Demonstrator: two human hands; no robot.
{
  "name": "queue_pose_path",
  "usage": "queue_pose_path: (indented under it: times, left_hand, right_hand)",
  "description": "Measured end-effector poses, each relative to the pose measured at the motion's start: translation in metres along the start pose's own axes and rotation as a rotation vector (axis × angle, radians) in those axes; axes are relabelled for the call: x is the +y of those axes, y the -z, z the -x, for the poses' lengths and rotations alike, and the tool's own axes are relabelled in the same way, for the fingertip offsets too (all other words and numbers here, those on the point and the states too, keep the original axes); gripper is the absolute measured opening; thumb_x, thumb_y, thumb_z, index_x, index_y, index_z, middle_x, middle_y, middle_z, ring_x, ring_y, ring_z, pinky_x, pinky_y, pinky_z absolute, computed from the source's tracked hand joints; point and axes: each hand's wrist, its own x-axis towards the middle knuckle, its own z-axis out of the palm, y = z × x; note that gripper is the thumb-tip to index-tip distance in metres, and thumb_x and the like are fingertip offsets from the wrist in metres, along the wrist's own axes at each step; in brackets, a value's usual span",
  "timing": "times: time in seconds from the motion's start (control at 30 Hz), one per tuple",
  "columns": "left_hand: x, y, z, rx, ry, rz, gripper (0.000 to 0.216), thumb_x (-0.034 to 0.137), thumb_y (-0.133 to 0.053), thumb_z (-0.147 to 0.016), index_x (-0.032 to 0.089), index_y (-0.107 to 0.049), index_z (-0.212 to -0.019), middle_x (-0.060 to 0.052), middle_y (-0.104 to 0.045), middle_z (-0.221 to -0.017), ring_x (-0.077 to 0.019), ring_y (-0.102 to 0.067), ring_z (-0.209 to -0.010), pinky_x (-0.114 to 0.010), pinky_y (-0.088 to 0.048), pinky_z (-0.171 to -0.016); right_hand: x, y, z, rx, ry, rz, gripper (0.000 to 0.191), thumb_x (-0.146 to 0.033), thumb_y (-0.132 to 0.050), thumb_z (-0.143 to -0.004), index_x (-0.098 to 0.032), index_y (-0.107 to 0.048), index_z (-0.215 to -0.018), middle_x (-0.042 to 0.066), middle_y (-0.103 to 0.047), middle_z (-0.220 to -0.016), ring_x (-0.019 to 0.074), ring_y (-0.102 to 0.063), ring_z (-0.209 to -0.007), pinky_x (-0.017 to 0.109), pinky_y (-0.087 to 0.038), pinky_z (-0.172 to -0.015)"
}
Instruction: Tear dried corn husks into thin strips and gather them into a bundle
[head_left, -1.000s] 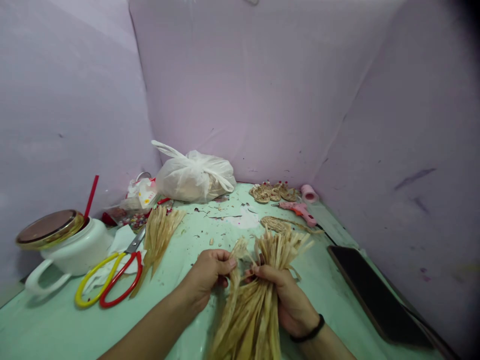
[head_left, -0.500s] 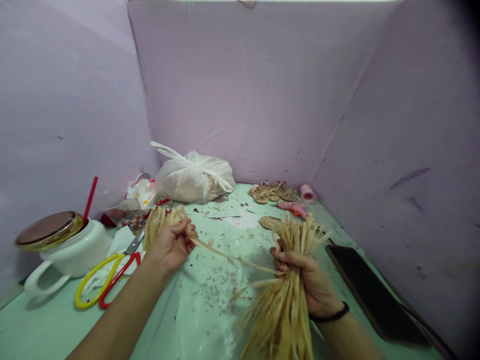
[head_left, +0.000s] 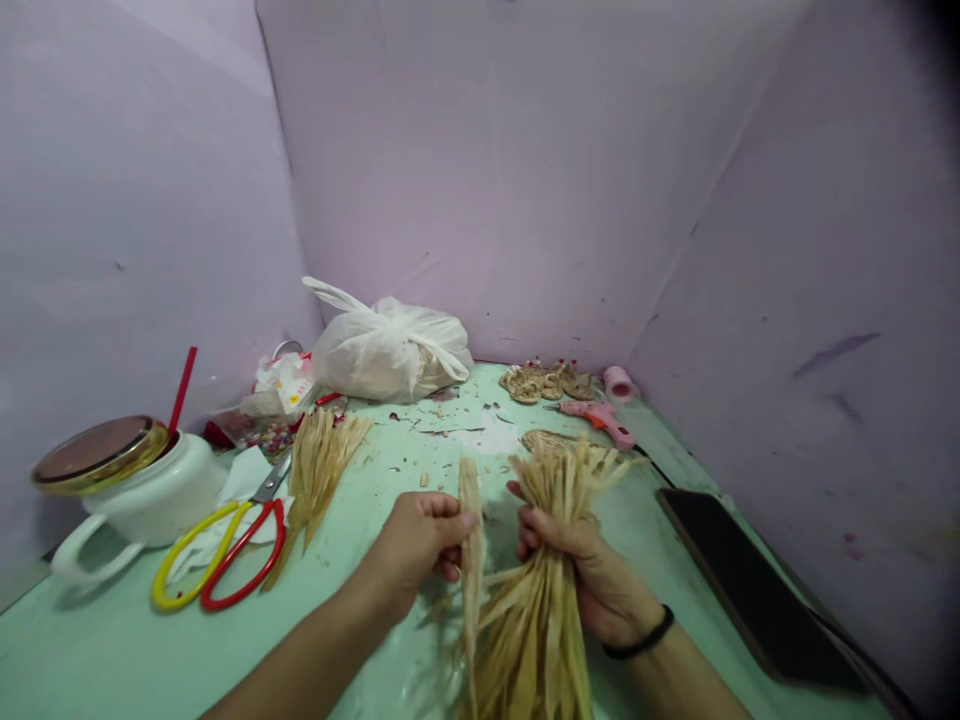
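My right hand (head_left: 581, 560) grips a thick bundle of dried straw strips (head_left: 536, 620) that fans out above and below the fist. Just left of it, my left hand (head_left: 420, 540) pinches a single strip (head_left: 471, 545) that stands upright beside the bundle. A black band circles my right wrist. A smaller pile of straw strips (head_left: 319, 465) lies on the green tabletop (head_left: 112, 650) to the left, apart from both hands.
Red and yellow scissors (head_left: 221, 550) lie left of the pile, next to a white lidded pot (head_left: 127, 490). A tied white plastic bag (head_left: 390, 350), woven straw discs (head_left: 544, 382), a pink glue gun (head_left: 600, 420) and pink tape (head_left: 619, 383) sit at the back. A dark phone (head_left: 750, 590) lies right.
My left hand came back from the straw pile on the left to the bundle and now pinches a strip beside it. My right hand and bundle shifted slightly left.
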Motion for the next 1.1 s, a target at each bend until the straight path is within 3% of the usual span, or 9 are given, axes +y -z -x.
queue_pose_path:
  times: [0.2, 0.37, 0.57, 0.73, 0.87, 0.97, 1.1]
  left_hand:
    - [-0.005, -0.013, 0.01, -0.044, -0.006, -0.137, 0.024, 0.032, -0.067, -0.053, 0.015, -0.051, -0.046, 0.003, -0.049, -0.037, -0.0069, -0.04, -0.03, -0.02, -0.031, -0.033]
    - [-0.004, -0.012, 0.01, -0.042, 0.035, -0.31, 0.02, 0.025, -0.059, -0.056, 0.016, -0.048, -0.043, 0.004, -0.043, -0.033, -0.0076, -0.038, -0.029, -0.02, -0.025, -0.033]
    - [-0.005, -0.005, 0.008, -0.069, -0.108, -0.421, 0.017, 0.024, -0.056, -0.058, 0.012, -0.056, -0.045, 0.006, -0.035, -0.037, -0.0049, -0.025, -0.039, -0.021, -0.017, -0.04]
    - [-0.013, -0.007, 0.01, -0.026, -0.203, -0.543, 0.016, 0.019, -0.05, -0.059, 0.012, -0.06, -0.048, 0.003, -0.042, -0.043, -0.008, -0.034, -0.044, -0.022, -0.022, -0.043]
    - [-0.014, -0.014, 0.012, 0.042, -0.213, -0.498, 0.016, 0.014, -0.047, -0.054, 0.013, -0.059, -0.044, 0.004, -0.044, -0.042, -0.0088, -0.037, -0.045, -0.022, -0.025, -0.044]
    - [-0.011, -0.015, 0.009, -0.011, -0.114, -0.35, 0.016, 0.014, -0.047, -0.054, 0.014, -0.058, -0.042, 0.005, -0.039, -0.034, -0.0073, -0.032, -0.038, -0.022, -0.022, -0.041]
    - [-0.006, -0.006, 0.001, -0.023, -0.044, -0.23, 0.013, 0.021, -0.056, -0.056, 0.012, -0.06, -0.046, 0.004, -0.043, -0.034, -0.0057, -0.031, -0.035, -0.021, -0.022, -0.04]
  right_hand:
    - [0.02, -0.015, 0.006, -0.081, -0.052, 0.1, 0.026, -0.024, -0.078, -0.047, -0.013, -0.061, -0.062, 0.0, -0.061, -0.051, 0.0144, -0.057, -0.046, 0.029, -0.048, -0.05]
    - [0.021, -0.019, 0.009, -0.006, 0.022, 0.217, 0.02, -0.022, -0.077, -0.047, -0.013, -0.06, -0.053, -0.001, -0.057, -0.046, 0.0137, -0.054, -0.043, 0.027, -0.045, -0.046]
    - [0.02, -0.019, 0.008, 0.054, 0.079, 0.332, 0.016, -0.02, -0.073, -0.048, -0.014, -0.059, -0.046, -0.001, -0.055, -0.044, 0.0111, -0.048, -0.042, 0.024, -0.039, -0.042]
    - [0.021, -0.024, 0.007, 0.117, 0.153, 0.433, 0.01, -0.011, -0.064, -0.046, -0.016, -0.056, -0.044, -0.004, -0.052, -0.042, 0.0099, -0.044, -0.042, 0.022, -0.035, -0.041]
    - [0.026, -0.026, 0.005, 0.21, 0.148, 0.42, 0.009, -0.007, -0.057, -0.044, -0.015, -0.058, -0.046, -0.004, -0.053, -0.042, 0.0102, -0.044, -0.042, 0.023, -0.035, -0.04]
    - [0.026, -0.025, 0.006, 0.183, 0.097, 0.354, 0.005, -0.011, -0.059, -0.044, -0.014, -0.056, -0.043, -0.003, -0.053, -0.04, 0.0109, -0.046, -0.041, 0.023, -0.036, -0.04]
    - [0.022, -0.019, 0.006, 0.132, -0.01, 0.244, 0.014, -0.021, -0.07, -0.045, -0.013, -0.06, -0.049, -0.001, -0.057, -0.042, 0.0125, -0.05, -0.041, 0.025, -0.041, -0.044]
